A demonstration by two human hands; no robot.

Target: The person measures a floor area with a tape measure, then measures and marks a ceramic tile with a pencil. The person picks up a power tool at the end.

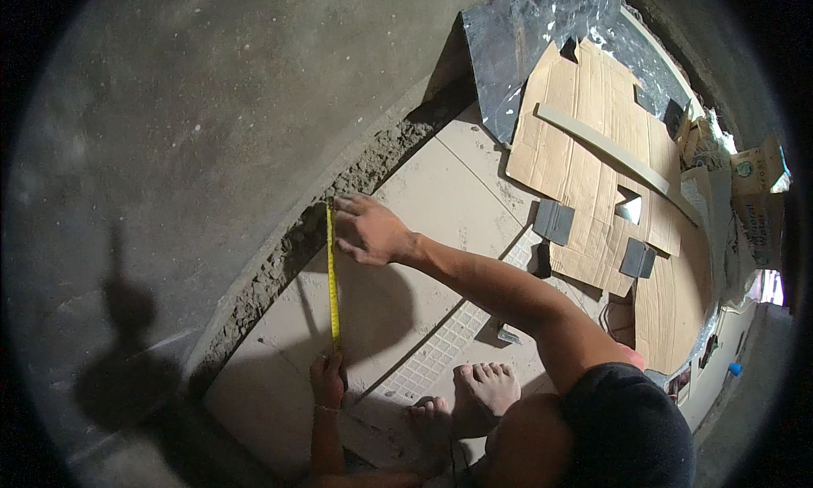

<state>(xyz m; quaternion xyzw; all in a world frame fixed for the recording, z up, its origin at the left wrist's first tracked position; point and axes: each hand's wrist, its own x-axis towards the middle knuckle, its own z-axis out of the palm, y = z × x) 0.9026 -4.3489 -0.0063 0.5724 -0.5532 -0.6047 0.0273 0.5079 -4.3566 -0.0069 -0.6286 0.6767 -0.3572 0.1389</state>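
A yellow tape measure (pixel 332 276) is drawn out between my two hands, its blade running over the pale floor tiles (pixel 279 344) toward the wall. My left hand (pixel 327 380) is closed around the near end, hiding most of the case. At the far end, my right hand (pixel 371 231) pinches the blade's tip with thumb and fingers. That tip lies at the rough strip of grey mortar (pixel 254 297) between the tiles and the plastered wall (pixel 195 149).
Flattened cardboard (pixel 584 183) covers the right side, with a long thin strip (pixel 610 154) across it. A dark board (pixel 500 73) leans behind. A tile with a gridded back (pixel 432 348) lies near my bare feet (pixel 489 388). Small dark pads (pixel 554 222) rest on the cardboard's edge.
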